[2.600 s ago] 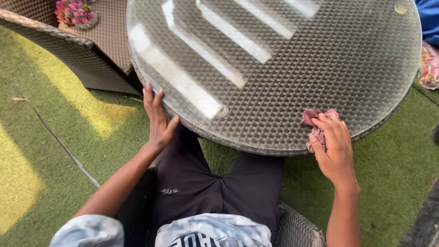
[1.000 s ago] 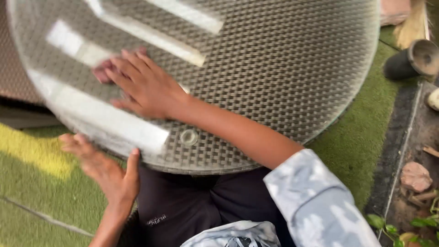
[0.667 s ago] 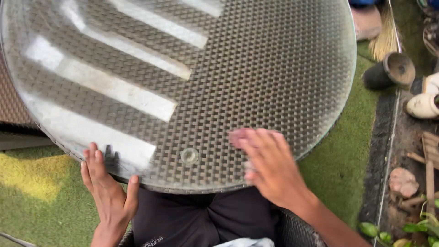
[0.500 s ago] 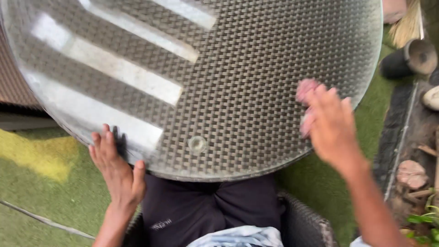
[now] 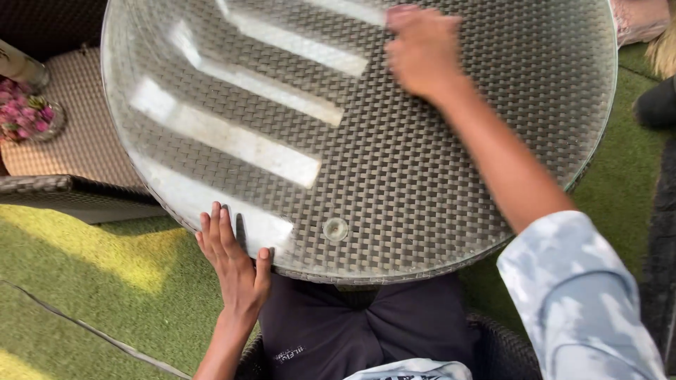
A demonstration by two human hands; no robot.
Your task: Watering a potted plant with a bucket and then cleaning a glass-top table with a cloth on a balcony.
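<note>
A seated person leans over one round surface [image 5: 451, 176], a woven wicker top under a sheet of glass. The right hand [image 5: 422, 49] reaches far across the glass, blurred with motion; a sliver of pink shows under its fingers, perhaps a cloth, but whether the hand grips it or only presses on it cannot be told. The left hand [image 5: 236, 264] lies flat and open, fingers spread on the near rim of the glass, holding nothing.

As a judgement, the wiping looks to be mid-way: the glass shines with bright bands of reflected light, yet no clear line between wiped and unwiped parts can be made out.

Counted: one round surface, two hands, one small clear disc [image 5: 335, 229] under the glass, one lower wicker seat [image 5: 84, 141] to the left, one dish of pink flowers [image 5: 24, 116] on it, green turf [image 5: 84, 281] below.
</note>
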